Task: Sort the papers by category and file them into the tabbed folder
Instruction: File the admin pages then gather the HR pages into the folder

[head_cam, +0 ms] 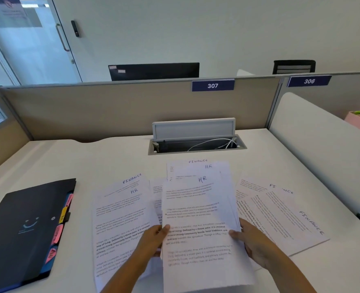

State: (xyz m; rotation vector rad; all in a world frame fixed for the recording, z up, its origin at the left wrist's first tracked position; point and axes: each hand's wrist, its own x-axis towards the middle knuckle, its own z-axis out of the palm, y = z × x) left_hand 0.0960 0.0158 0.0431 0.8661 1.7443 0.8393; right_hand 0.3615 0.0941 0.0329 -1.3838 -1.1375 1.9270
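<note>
Head view looks down on a white counter (280,157) where both hands hold one bundle of papers (198,208) at its side edges. The left hand (153,237) has its grip closed on the bundle's left edge, thumb on the top sheet; the right hand (249,240) pinches the right edge the same way, thumb over the print. The top sheet is marked HR by hand, and sheets marked HR and FINANCE stick out behind it. A second pile (120,218) lies on the counter just left of the bundle, and a fanned pile marked FINANCE (285,216) lies to the right. The dark tabbed folder (24,229) lies closed at the far left, its coloured tabs (58,231) facing the papers.
</note>
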